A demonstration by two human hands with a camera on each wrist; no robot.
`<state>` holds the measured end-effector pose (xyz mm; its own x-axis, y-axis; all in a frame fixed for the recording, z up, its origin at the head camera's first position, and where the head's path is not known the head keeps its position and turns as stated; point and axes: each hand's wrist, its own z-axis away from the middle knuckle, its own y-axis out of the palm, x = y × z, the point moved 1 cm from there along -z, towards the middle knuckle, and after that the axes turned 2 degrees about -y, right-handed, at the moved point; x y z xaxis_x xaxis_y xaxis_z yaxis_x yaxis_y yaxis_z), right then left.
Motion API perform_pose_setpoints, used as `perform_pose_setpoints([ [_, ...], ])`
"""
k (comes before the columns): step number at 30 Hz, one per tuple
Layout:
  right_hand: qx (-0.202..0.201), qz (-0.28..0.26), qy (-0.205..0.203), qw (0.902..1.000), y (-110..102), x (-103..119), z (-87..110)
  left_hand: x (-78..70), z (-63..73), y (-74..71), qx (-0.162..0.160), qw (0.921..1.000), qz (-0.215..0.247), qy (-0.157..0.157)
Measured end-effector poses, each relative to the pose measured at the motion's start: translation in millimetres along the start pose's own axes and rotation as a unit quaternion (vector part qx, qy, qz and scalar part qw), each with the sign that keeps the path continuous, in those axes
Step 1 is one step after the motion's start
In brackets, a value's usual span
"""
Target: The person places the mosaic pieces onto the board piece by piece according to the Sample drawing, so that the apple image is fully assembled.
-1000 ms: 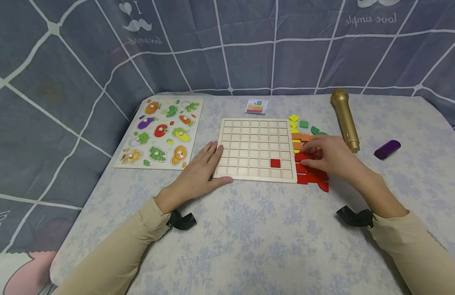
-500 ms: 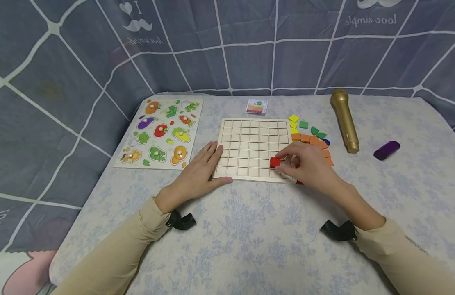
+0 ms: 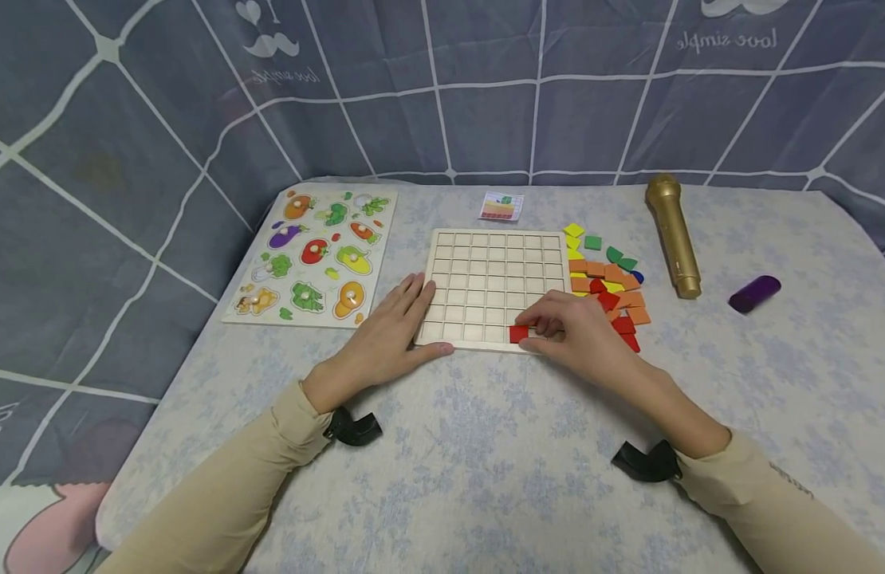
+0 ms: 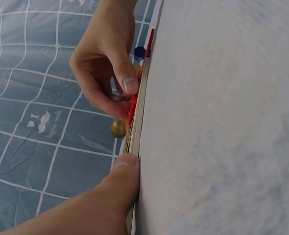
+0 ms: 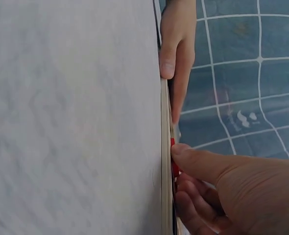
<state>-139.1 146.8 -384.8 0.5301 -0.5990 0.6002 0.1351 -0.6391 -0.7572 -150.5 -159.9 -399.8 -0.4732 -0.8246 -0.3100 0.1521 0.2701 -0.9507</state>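
Toward the tabletop's (image 3: 471,462) back edge, my right grip (image 3: 584,333) pinches a red tile (image 3: 518,334) at the board's (image 3: 460,296) near row; my left grip (image 3: 378,341) lies straight-fingered. Tile looks light, hard, maybe slippery: I'd hold its sides.

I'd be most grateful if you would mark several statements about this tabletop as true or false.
1. The right hand pinches a red tile. True.
2. The left hand touches the edge of the gridded board. True.
3. The red tile is at the gridded board's far row. False: it is at the row nearest the person.
4. The purple object lies to the right of the gold microphone. True.
5. The gridded board is full. False: most of its visible squares are bare.
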Motion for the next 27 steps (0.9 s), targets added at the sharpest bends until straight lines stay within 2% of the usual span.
perform_pose_setpoints([
  [9,-0.010,0.004,-0.003,0.9999,-1.8,2.2,-0.8,0.9,-0.8,1.0,0.000,1.0000,-0.002,-0.002],
  [14,-0.032,0.011,0.016,0.9993,-19.0,-7.6,0.2,1.3,-0.6,2.0,0.004,1.0000,-0.002,-0.002],
  [18,-0.048,0.047,0.041,0.9969,-37.4,-20.0,2.4,1.7,-0.3,2.4,0.008,1.0000,-0.002,-0.005],
  [23,-0.022,0.089,0.087,0.9920,-60.7,-31.1,4.5,1.8,-0.3,3.1,0.003,1.0000,-0.003,-0.002],
  [27,0.012,0.115,0.092,0.9890,-73.0,-37.9,5.0,1.5,-0.3,2.8,-0.001,1.0000,-0.002,0.001],
])
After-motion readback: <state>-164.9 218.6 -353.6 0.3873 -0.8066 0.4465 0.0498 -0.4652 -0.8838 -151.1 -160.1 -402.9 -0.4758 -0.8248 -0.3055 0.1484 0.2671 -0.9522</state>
